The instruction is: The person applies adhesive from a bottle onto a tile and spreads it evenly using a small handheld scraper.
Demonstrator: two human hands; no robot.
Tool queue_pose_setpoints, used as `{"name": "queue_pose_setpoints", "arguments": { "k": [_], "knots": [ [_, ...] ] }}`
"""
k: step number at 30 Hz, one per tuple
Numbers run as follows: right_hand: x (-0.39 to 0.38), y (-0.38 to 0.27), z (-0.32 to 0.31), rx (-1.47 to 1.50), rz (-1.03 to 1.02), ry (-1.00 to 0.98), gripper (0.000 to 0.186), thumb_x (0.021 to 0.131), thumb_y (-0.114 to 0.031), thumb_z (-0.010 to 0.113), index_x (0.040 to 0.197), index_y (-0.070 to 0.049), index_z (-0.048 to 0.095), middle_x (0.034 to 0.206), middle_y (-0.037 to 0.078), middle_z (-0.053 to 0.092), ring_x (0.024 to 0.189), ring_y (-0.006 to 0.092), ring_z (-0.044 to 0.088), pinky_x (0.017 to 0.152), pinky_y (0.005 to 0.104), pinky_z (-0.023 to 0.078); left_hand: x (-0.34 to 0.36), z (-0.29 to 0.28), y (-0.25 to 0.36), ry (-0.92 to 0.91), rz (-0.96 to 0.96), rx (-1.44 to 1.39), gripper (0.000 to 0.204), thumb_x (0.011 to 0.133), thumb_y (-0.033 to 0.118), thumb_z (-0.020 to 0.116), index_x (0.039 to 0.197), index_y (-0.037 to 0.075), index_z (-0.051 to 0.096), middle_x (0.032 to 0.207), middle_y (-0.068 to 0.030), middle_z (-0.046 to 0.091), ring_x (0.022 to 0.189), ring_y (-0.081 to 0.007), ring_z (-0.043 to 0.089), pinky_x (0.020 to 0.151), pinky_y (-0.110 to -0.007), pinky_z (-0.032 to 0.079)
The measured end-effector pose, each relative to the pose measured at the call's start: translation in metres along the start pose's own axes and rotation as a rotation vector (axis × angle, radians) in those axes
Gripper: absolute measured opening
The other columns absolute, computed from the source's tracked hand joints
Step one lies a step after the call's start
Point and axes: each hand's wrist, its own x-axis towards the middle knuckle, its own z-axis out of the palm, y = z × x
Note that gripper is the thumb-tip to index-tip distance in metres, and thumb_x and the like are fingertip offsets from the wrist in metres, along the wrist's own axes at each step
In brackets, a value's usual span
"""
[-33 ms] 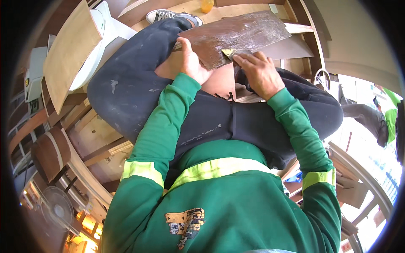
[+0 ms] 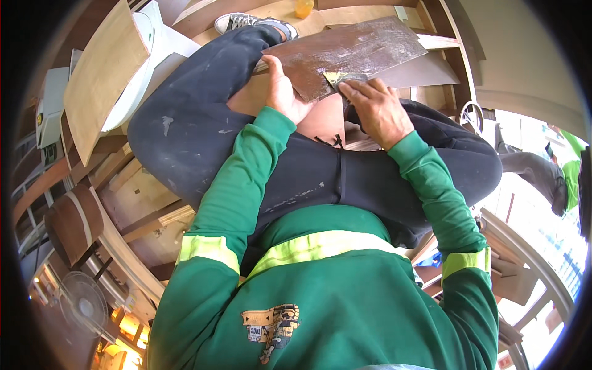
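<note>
A dark brown board (image 2: 364, 49), its upper face streaked and shiny, slopes up to the right above my lap. My left hand (image 2: 285, 92) holds its near left end, the thumb along the edge and the other fingers mostly hidden underneath. In my right hand (image 2: 377, 108) is a flat, dark scraper (image 2: 353, 78) with a pale yellow patch near its corner. My fingers press it against the board's near edge. Under the board, a smooth pinkish-brown panel (image 2: 320, 126) rests between my legs.
A curved plywood sheet (image 2: 102, 80) leans by a white rounded object (image 2: 132, 74) on the left. Another brown panel (image 2: 422, 71) lies beyond the board. A yellow-orange container (image 2: 303, 8) stands past my shoe (image 2: 250, 23). Another person's leg (image 2: 536, 172) shows at right.
My right hand and the scraper have tilted slightly, and more of the yellow patch shows. The board and my left hand have shifted a little to the right.
</note>
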Motion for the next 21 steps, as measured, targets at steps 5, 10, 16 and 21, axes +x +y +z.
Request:
{"name": "queue_pose_setpoints", "arguments": {
  "k": [5,10,16,21],
  "knots": [
    [-0.004,-0.011,-0.005,0.074,-0.007,-0.041,0.055,0.079,-0.007,0.066,0.133,-0.012,0.059,0.132,0.003,0.061,0.112,0.0241,0.055,0.089,0.0420,0.048,-0.002,-0.006,-0.002,0.011,0.011,0.112,0.091,0.090,0.080,0.032,0.147,0.009,0.039,0.144,-0.0115,0.051,0.132,-0.0304,0.051,0.110,-0.049,0.042],
    [-0.012,-0.009,-0.018,0.093,-0.045,-0.099,0.052,0.081,-0.008,0.065,0.133,-0.013,0.060,0.131,0.002,0.061,0.111,0.0224,0.055,0.093,0.0392,0.046,-0.006,-0.002,-0.001,0.046,-0.008,0.200,0.085,0.094,0.076,0.026,0.148,0.010,0.036,0.143,-0.0114,0.051,0.130,-0.0291,0.052,0.109,-0.049,0.045],
    [-0.021,-0.006,-0.039,0.103,-0.122,-0.195,0.046,0.082,-0.009,0.065,0.128,-0.015,0.065,0.129,-0.002,0.065,0.110,0.0191,0.056,0.095,0.0371,0.044,0.005,-0.020,0.008,0.022,-0.010,0.223,0.077,0.097,0.067,0.039,0.149,0.010,0.035,0.140,-0.0098,0.051,0.124,-0.0246,0.055,0.106,-0.044,0.047],
    [-0.025,0.001,-0.049,0.233,-0.108,-0.153,0.037,0.083,-0.006,0.063,0.118,-0.014,0.070,0.117,0.001,0.070,0.103,0.0218,0.059,0.091,0.0377,0.049,0.002,-0.011,0.017,0.113,0.078,0.317,0.067,0.096,0.059,0.052,0.140,0.009,0.047,0.130,-0.0062,0.060,0.119,-0.0196,0.058,0.102,-0.040,0.049]
  ]
}}
